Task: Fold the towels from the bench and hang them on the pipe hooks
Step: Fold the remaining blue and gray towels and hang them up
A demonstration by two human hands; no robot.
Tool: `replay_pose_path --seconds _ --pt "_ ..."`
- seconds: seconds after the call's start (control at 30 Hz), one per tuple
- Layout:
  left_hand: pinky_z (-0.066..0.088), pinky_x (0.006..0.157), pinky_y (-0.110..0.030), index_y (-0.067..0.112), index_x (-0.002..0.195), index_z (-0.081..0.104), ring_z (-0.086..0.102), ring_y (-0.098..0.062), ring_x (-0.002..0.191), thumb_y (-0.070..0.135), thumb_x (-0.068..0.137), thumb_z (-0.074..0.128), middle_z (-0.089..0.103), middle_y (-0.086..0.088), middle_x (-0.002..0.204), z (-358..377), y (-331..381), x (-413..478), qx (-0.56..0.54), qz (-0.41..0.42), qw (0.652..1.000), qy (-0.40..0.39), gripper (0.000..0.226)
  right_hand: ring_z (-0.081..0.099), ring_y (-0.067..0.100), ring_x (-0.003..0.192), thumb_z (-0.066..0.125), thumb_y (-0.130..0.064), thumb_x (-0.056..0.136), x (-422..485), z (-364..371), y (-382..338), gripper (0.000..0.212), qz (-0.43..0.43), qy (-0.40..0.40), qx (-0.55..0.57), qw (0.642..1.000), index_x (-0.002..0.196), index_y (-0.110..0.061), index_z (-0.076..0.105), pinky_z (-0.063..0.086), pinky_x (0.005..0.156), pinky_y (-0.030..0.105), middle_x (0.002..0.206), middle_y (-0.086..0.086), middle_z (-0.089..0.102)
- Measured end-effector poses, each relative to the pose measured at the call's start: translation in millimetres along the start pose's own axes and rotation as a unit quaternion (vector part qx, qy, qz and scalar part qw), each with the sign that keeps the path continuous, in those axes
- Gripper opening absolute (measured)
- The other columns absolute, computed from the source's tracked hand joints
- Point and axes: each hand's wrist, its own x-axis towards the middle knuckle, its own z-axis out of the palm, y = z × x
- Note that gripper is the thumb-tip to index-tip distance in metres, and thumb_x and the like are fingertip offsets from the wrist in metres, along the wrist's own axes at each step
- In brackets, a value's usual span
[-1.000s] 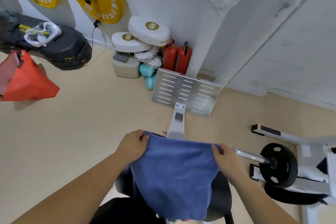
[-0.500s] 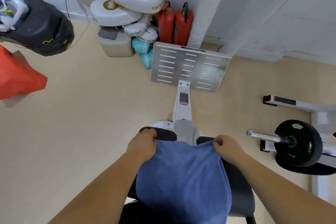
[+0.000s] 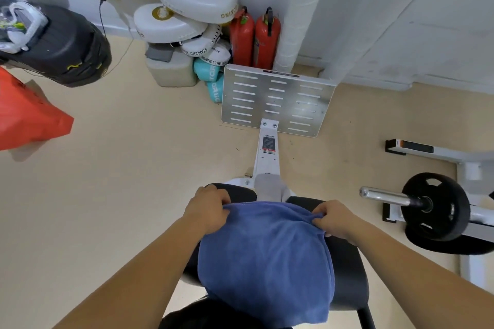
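Note:
A blue towel (image 3: 267,259) lies spread over the black padded seat of the bench (image 3: 347,267), hanging toward me. My left hand (image 3: 207,208) grips the towel's far left corner. My right hand (image 3: 335,218) pinches its far right corner, where the cloth bunches up. Both hands sit low, at the seat's far edge. A white wrapped pipe (image 3: 299,8) runs up the wall ahead; no hooks show on it in this view.
The bench's metal footplate (image 3: 278,104) stands ahead, with two red fire extinguishers (image 3: 254,37) and stacked white boxing pads (image 3: 187,13) behind it. A barbell with a black plate (image 3: 435,205) lies to the right. A black bag (image 3: 56,43) and an orange bag (image 3: 29,115) are on the left.
Both hands have lowered the towel onto the seat, and its far edge now rests there. The camera has tilted down toward the bench.

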Motion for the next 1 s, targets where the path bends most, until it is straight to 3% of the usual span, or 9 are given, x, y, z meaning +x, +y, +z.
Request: replay_pose_path --seconds 0.13,0.23,0.33,0.47,0.53,0.63,0.77,0.9,1.0 --pt "0.050 0.070 -0.026 0.030 0.084 0.067 0.062 -0.013 0.080 0.022 0.092 0.061 0.068 0.009 0.088 -17 -1 -38 -0.166 0.018 0.985 0.050 0.013 0.064 0.024 0.077 0.068 -0.009 0.086 -37 -3 6 0.005 -0.045 0.071 0.085 0.993 0.085 -0.014 0.070 0.055 0.073 0.037 0.084 0.008 0.072" --pt "0.046 0.064 -0.025 0.026 0.080 0.069 0.058 -0.013 0.069 0.020 0.092 0.063 0.069 0.005 0.076 -27 4 -75 -0.219 0.034 0.970 0.103 0.015 0.068 0.026 0.086 0.071 -0.012 0.089 -76 -6 9 0.005 -0.104 0.127 0.130 0.978 0.087 -0.016 0.070 0.054 0.079 0.037 0.087 0.005 0.075" --pt "0.049 0.067 -0.024 0.028 0.078 0.071 0.063 -0.011 0.074 0.017 0.089 0.067 0.072 0.008 0.078 -35 8 -114 -0.237 0.051 0.960 0.137 0.016 0.070 0.021 0.087 0.072 -0.013 0.090 -115 -11 18 0.008 -0.141 0.177 0.131 0.965 0.088 -0.021 0.071 0.056 0.081 0.036 0.087 0.000 0.075" --pt "0.049 0.070 -0.017 0.029 0.081 0.072 0.066 -0.006 0.079 0.013 0.087 0.071 0.073 0.009 0.084 -42 13 -171 -0.220 0.082 0.959 0.156 0.017 0.071 0.007 0.088 0.072 -0.013 0.090 -167 -20 31 0.016 -0.189 0.218 0.107 0.951 0.088 -0.029 0.074 0.052 0.077 0.023 0.089 -0.011 0.077" --pt "0.046 0.065 -0.008 0.028 0.082 0.073 0.064 0.001 0.075 0.010 0.085 0.074 0.074 0.008 0.084 -45 11 -199 -0.207 0.108 0.960 0.153 0.019 0.071 0.004 0.095 0.072 -0.015 0.092 -189 -24 36 0.018 -0.213 0.217 0.068 0.950 0.096 -0.032 0.077 0.053 0.087 0.025 0.098 -0.014 0.078" --pt "0.048 0.066 -0.007 0.025 0.089 0.078 0.061 0.006 0.076 0.005 0.080 0.077 0.071 0.010 0.086 -46 8 -242 -0.179 0.132 0.964 0.144 0.022 0.069 0.011 0.104 0.068 -0.016 0.095 -222 -29 37 0.021 -0.241 0.224 -0.007 0.944 0.111 -0.024 0.079 0.053 0.101 0.033 0.107 -0.010 0.077" --pt "0.048 0.065 -0.011 0.027 0.085 0.077 0.062 -0.003 0.077 0.005 0.080 0.076 0.070 0.006 0.087 -48 2 -281 -0.148 0.139 0.964 0.174 0.022 0.067 0.006 0.087 0.068 -0.013 0.093 -266 -31 31 0.019 -0.271 0.246 -0.027 0.930 0.093 -0.029 0.078 0.049 0.076 0.021 0.088 -0.016 0.074" --pt "0.051 0.068 -0.027 0.029 0.079 0.074 0.063 -0.015 0.077 0.012 0.079 0.080 0.070 0.005 0.084 -69 6 -294 -0.130 0.150 0.956 0.217 0.018 0.068 0.008 0.086 0.072 -0.007 0.087 -296 -40 21 0.024 -0.288 0.289 0.004 0.913 0.083 -0.030 0.078 0.049 0.073 0.022 0.084 -0.010 0.076" --pt "0.053 0.071 -0.032 0.028 0.078 0.075 0.064 -0.019 0.079 0.017 0.079 0.084 0.070 0.005 0.084 -96 14 -295 -0.147 0.163 0.941 0.257 0.014 0.067 0.007 0.082 0.074 -0.008 0.086 -315 -52 8 0.029 -0.295 0.339 0.038 0.892 0.077 -0.035 0.075 0.046 0.068 0.021 0.076 -0.016 0.074"
